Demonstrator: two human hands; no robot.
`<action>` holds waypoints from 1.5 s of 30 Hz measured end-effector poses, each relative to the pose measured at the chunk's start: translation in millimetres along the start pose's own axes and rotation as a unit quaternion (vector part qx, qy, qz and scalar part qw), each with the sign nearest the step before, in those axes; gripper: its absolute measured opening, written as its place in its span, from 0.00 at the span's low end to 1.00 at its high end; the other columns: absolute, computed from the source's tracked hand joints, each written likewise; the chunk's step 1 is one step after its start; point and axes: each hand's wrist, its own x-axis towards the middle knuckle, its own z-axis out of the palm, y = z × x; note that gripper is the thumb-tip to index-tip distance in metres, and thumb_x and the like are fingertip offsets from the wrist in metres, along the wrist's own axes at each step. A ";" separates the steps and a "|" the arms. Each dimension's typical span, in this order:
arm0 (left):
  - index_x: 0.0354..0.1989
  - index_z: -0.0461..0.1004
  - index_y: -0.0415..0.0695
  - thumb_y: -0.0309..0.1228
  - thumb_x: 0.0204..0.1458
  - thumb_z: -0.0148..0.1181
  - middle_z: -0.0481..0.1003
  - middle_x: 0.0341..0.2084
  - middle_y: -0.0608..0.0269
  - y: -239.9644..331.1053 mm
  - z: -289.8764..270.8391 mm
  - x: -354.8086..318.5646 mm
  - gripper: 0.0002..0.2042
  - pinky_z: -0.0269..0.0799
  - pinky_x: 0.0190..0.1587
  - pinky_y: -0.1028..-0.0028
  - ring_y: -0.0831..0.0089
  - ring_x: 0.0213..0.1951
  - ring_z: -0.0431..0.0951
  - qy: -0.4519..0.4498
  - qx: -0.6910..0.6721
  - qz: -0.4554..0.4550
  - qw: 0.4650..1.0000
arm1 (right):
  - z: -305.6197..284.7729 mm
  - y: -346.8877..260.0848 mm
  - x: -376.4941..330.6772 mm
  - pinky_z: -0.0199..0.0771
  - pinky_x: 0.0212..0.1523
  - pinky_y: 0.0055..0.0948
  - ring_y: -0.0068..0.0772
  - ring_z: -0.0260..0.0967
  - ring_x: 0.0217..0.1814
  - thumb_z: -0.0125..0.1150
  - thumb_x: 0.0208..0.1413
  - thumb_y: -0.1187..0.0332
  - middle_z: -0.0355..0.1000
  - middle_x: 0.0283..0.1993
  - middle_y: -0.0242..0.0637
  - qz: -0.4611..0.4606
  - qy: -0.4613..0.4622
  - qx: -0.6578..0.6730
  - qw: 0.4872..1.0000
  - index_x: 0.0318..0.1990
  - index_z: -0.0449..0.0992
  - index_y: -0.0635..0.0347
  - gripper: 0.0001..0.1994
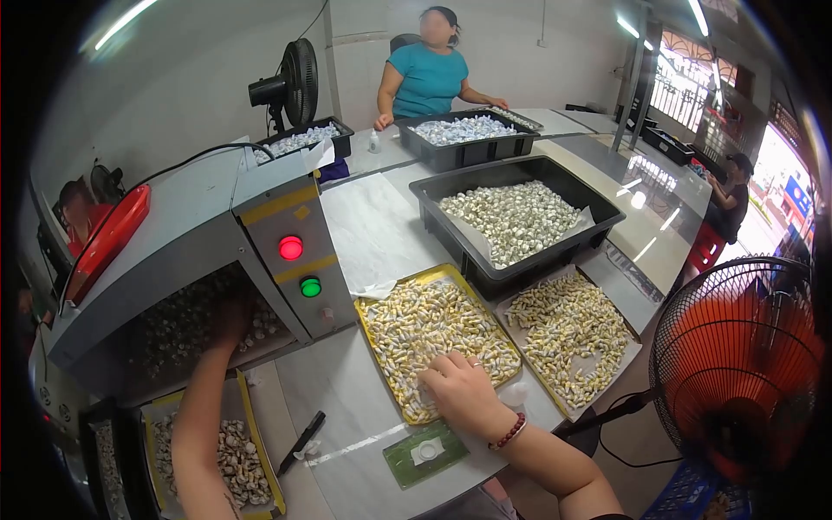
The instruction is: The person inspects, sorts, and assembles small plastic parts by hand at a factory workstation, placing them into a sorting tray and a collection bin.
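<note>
Right hand rests fingers-down, loosely curled, on the near edge of the yellow tray of wrapped candies, which spread away from the fingertips. Left hand reaches inside the machine opening; its grip cannot be told.

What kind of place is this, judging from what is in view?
Probably a small food packing workshop. Yellow trays and black crates hold many small wrapped pieces, a grey machine with red and green lamps stands on the long table, and another person works at the far end.
</note>
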 end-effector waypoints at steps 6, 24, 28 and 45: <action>0.47 0.72 0.42 0.33 0.54 0.47 0.75 0.34 0.44 -15.0 11.6 0.8 0.14 0.72 0.37 0.56 0.49 0.35 0.76 0.044 0.015 0.013 0.999 | 0.2 -3.5 3.5 0.64 0.40 0.33 0.35 0.64 0.40 0.57 0.43 0.73 0.67 0.33 0.31 -0.005 0.005 -0.014 1.000 0.34 0.74 0.53 0.08; 0.39 0.75 0.44 0.38 0.52 0.50 0.75 0.23 0.45 6.5 -24.2 -12.6 0.13 0.72 0.31 0.53 0.47 0.26 0.76 0.082 0.046 -0.030 0.995 | 1.2 -6.0 5.5 0.64 0.39 0.35 0.35 0.65 0.39 0.54 0.44 0.72 0.66 0.32 0.32 -0.028 0.024 0.011 0.999 0.30 0.71 0.55 0.04; 0.30 0.78 0.43 0.38 0.51 0.52 0.75 0.24 0.45 13.9 -31.7 -12.7 0.12 0.72 0.33 0.54 0.48 0.28 0.76 0.045 0.071 -0.030 0.996 | 1.8 -4.5 3.5 0.64 0.36 0.32 0.35 0.66 0.36 0.57 0.48 0.71 0.68 0.31 0.33 -0.007 0.033 -0.008 0.999 0.29 0.72 0.55 0.02; 0.42 0.73 0.42 0.26 0.49 0.54 0.72 0.39 0.49 24.3 -50.4 -30.2 0.11 0.70 0.43 0.59 0.51 0.42 0.72 0.252 0.007 0.076 0.965 | -0.2 -7.5 6.0 0.66 0.39 0.36 0.40 0.65 0.39 0.51 0.43 0.76 0.68 0.32 0.37 -0.024 0.045 0.071 0.996 0.35 0.72 0.58 0.09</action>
